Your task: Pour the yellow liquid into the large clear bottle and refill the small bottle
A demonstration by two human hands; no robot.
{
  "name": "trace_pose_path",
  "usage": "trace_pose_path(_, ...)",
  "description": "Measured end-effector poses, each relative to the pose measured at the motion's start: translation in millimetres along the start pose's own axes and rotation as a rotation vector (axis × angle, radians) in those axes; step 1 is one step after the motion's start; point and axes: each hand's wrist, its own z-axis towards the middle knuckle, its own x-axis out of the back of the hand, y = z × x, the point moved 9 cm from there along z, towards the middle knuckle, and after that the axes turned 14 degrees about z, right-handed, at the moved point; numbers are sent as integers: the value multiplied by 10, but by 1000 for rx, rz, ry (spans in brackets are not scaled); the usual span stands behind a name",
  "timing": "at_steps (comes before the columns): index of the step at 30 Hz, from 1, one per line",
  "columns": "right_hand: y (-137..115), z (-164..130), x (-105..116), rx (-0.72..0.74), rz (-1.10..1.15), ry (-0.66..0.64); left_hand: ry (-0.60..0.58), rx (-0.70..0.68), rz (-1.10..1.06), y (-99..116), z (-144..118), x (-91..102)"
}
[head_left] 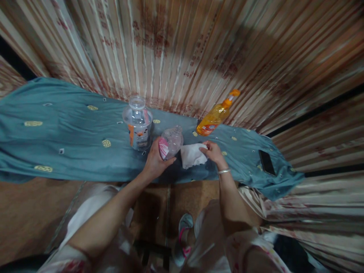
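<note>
My left hand (157,162) is closed around a clear plastic bottle (174,139) with a pink-and-white label, tilted away from me just over the cloth. Between the fingertips and thumb of my right hand (213,152) is pinched the right edge of a white cloth (193,156), which spreads out to the left, close beside the bottle. Left of the bottle stands a wide clear plastic jar (139,127) with an orange animal-like print and an open neck. Behind my right hand is a pump bottle (214,118) of orange liquid with an orange top.
A teal patterned cloth (76,140) covers the long narrow table. A dark phone (267,162) lies near its right end. Pleated, flower-printed curtains (170,49) hang right behind the table, with dark bars at both sides. My legs and a sandal (184,231) are below.
</note>
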Motion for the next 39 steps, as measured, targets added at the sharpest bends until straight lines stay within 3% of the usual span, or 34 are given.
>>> trace_pose_path(10,80,-44,-10,-92,-279,-73,6,-9,14,-31,13,26)
trace_pose_path(22,-15,-148,77,-126,-420,14,-10,-14,-32,48,30,-79)
trace_pose_path(24,-92,-162,83,-97,-377,15,-8,-21,-44,77,36,-111)
trace_pose_path(27,-249,-176,-39,-30,-206,-90,-19,-36,-61,135,56,-174)
trace_pose_path(33,-713,-362,-503,90,543,-424,-17,-82,-111,237,117,-292)
trace_pose_path(36,-877,-469,-659,163,580,-420,-17,-103,-139,273,139,-357)
trace_pose_path(39,-841,-528,-797,121,496,-354,-8,-150,-158,316,143,-409)
